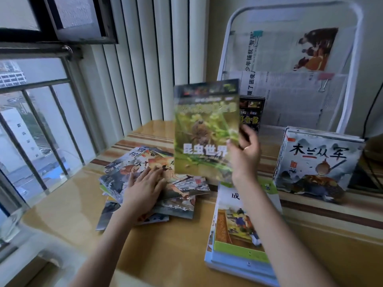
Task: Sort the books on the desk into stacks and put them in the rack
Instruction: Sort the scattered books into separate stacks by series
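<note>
Right hand [245, 150] pinches the green insect book [206, 129] at its three o'clock edge, thumb in front, fingers curled behind — the cover stands upright above the desk [165, 245], blurred. Left hand [145, 189] lies flat, fingers straight, on the loose pile of picture books [178, 189] at nine o'clock. A neat green-edged stack [236, 241] sits at five o'clock; the white rack [350, 79] stands at one o'clock.

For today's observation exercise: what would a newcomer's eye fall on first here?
First, the green insect book held upright mid-frame by the right hand. Then the left hand resting flat on the messy pile of picture books, and the white rack behind on the right.
</note>
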